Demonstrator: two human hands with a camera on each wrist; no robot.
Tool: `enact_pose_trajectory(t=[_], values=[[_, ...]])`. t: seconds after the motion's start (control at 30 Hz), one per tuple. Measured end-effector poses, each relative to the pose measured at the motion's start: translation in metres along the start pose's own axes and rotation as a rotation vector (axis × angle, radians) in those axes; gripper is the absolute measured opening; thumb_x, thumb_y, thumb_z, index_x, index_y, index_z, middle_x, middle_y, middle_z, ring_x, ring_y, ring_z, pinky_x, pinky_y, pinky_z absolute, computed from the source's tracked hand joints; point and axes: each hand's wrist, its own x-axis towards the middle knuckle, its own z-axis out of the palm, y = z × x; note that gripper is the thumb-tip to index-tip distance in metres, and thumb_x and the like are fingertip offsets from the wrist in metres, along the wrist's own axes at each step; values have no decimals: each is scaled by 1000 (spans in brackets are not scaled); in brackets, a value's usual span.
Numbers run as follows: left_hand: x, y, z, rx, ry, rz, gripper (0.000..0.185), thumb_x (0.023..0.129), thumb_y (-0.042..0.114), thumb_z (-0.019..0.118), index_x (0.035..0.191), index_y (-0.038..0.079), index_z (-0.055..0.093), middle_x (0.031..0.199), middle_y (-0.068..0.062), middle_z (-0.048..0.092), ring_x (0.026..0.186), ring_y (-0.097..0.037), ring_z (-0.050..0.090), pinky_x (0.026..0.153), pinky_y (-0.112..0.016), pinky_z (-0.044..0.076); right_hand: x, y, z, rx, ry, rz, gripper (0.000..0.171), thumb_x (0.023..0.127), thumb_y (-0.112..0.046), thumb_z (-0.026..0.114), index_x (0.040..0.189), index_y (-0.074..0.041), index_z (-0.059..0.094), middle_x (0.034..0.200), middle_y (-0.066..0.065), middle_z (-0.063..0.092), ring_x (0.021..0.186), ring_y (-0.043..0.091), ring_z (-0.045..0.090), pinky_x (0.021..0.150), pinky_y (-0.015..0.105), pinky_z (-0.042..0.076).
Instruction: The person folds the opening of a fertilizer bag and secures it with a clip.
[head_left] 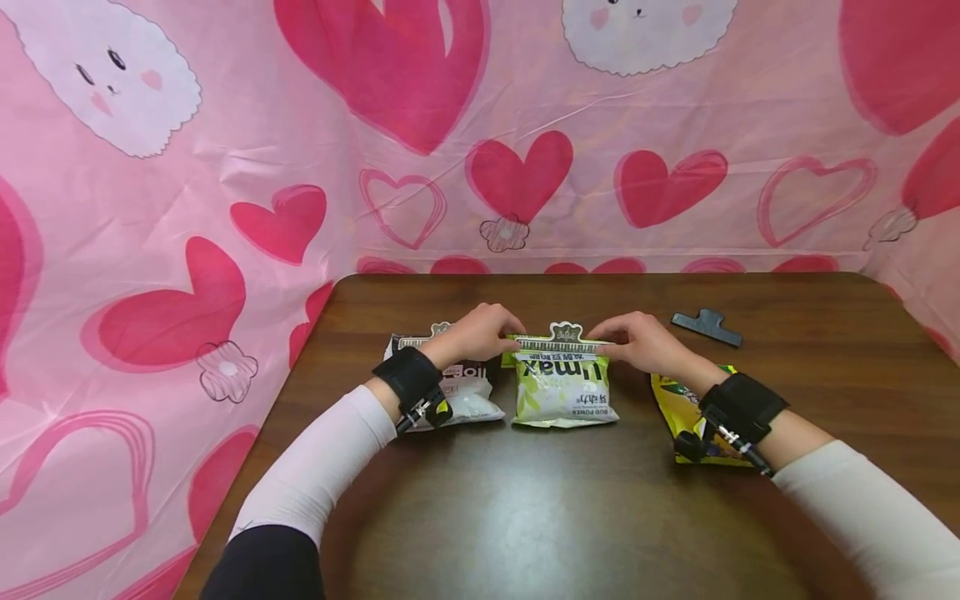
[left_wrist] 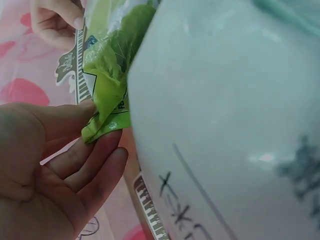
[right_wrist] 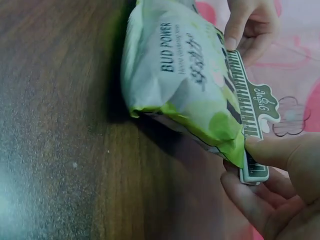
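A green and white snack bag [head_left: 564, 388] [right_wrist: 185, 85] lies in the middle of the brown table [head_left: 525, 517]. A green piano-key bag clip [head_left: 564, 341] [right_wrist: 247, 107] sits along its top edge. My left hand [head_left: 480, 332] [left_wrist: 75, 150] pinches the bag's left top corner [left_wrist: 102, 120] and the clip's left end. My right hand [head_left: 637, 340] [right_wrist: 270, 165] pinches the clip's right end between thumb and fingers. A white snack bag [head_left: 457, 398] [left_wrist: 225, 120] with its own clip lies under my left wrist.
A yellow snack bag [head_left: 693, 421] lies under my right wrist. A dark grey bag clip [head_left: 707, 327] rests at the back right of the table. Pink heart-patterned cloth [head_left: 225, 167] hangs behind and at both sides.
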Motion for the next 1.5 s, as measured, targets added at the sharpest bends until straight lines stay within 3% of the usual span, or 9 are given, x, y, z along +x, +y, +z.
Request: enact_pose_trajectory(t=[0.37, 0.63, 0.93, 1.13, 1.3, 1.5], values=[[12, -4, 3, 49, -77, -40, 27, 95, 19, 67, 120, 9, 72, 115, -8, 74, 100, -21, 68, 89, -34, 53, 6, 7, 8, -6, -31, 26, 23, 92, -11, 68, 115, -9, 74, 111, 11, 74, 95, 23, 66, 78, 32, 52], [20, -2, 4, 81, -101, -53, 25, 95, 17, 66, 118, 10, 74, 117, -6, 74, 105, -21, 69, 92, -33, 54, 7, 10, 7, -12, -57, 45, 24, 94, -13, 67, 116, -8, 74, 116, 14, 73, 106, 31, 66, 86, 44, 55], [21, -3, 4, 83, -124, -77, 23, 96, 17, 65, 116, 10, 75, 116, -6, 74, 108, -21, 68, 95, -33, 53, 8, 10, 9, -40, -64, 52, 25, 94, -15, 67, 118, -8, 73, 117, 15, 72, 108, 33, 65, 87, 47, 54], [20, -4, 4, 71, -161, -75, 25, 99, 17, 59, 120, 9, 72, 118, -7, 72, 104, -19, 66, 93, -33, 51, 8, 9, 8, -66, -61, 52, 25, 94, -16, 67, 117, -9, 74, 114, 14, 73, 102, 30, 66, 79, 39, 53], [19, -4, 4, 57, -155, -66, 27, 99, 17, 59, 122, 8, 71, 121, -8, 71, 112, -21, 66, 98, -34, 51, 6, 11, 6, -64, -64, 36, 24, 94, -16, 67, 116, -9, 74, 112, 13, 73, 95, 24, 66, 73, 32, 50], [17, -2, 2, 35, -84, -92, 29, 99, 16, 59, 124, 6, 69, 123, -10, 70, 115, -24, 65, 99, -37, 52, -2, 15, -4, -58, -39, 28, 24, 95, -13, 65, 118, -8, 73, 114, 12, 73, 100, 27, 67, 82, 40, 55]])
